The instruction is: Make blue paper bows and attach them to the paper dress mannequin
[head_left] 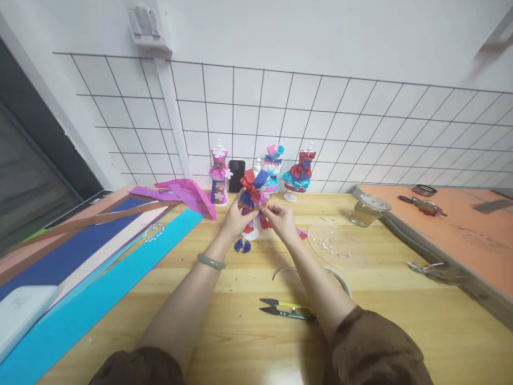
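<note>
A miniature dress form (253, 184) in red, blue and purple crepe paper stands on a white base in the middle of the table. My left hand (235, 218) is closed round the left side of its skirt, thumb across the front. With thumb and fingertips together, my right hand (281, 218) pinches the skirt's right edge; any small piece between those fingertips is too small to make out. Just in front of the base lies a dark blue paper bow (242, 246). Yellow-handled thread snips (285, 309) rest nearer to me, beside my right forearm.
Behind stand three more dressed forms: pink (219, 174), blue-and-pink (273, 170) and red-and-blue (301, 174). A phone (236, 176) leans at the back. Coloured paper strips (160, 251) cover the left. To the right are a clear dish (352, 255) of small beads and a lidded cup (367, 209).
</note>
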`<state>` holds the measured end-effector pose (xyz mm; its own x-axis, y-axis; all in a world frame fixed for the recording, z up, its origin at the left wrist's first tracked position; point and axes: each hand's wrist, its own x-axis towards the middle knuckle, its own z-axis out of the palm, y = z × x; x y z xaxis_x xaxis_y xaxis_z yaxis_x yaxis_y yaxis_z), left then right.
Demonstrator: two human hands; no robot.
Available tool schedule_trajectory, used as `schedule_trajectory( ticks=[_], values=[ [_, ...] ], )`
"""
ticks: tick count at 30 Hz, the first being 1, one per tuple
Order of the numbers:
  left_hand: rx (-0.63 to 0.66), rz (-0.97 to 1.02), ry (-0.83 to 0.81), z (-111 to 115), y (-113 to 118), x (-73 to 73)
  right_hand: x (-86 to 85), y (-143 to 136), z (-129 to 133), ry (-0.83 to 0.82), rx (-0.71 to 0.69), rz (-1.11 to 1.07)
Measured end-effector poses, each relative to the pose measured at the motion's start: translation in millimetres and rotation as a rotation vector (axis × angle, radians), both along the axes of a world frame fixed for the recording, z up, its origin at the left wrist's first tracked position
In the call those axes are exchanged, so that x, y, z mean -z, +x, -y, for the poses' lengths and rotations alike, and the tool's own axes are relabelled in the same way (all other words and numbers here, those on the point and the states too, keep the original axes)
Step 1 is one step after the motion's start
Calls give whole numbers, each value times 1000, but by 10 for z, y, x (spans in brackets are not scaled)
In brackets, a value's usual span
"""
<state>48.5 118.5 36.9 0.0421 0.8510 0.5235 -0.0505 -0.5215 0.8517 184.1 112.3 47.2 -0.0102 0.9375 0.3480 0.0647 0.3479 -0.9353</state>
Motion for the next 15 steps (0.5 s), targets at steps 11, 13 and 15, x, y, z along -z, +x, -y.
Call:
schedule_trajectory(
  ticks=[11,13,15],
  values=[
    [45,107,-50,-104,-25,67,-106,134,44,-200,-13,-61],
    [50,117,-47,-111,-39,72,-103,158,31,-209,7,-46],
    [60,105,-51,-107,-63,66,-106,191,17,-205,33,-26]
  ],
)
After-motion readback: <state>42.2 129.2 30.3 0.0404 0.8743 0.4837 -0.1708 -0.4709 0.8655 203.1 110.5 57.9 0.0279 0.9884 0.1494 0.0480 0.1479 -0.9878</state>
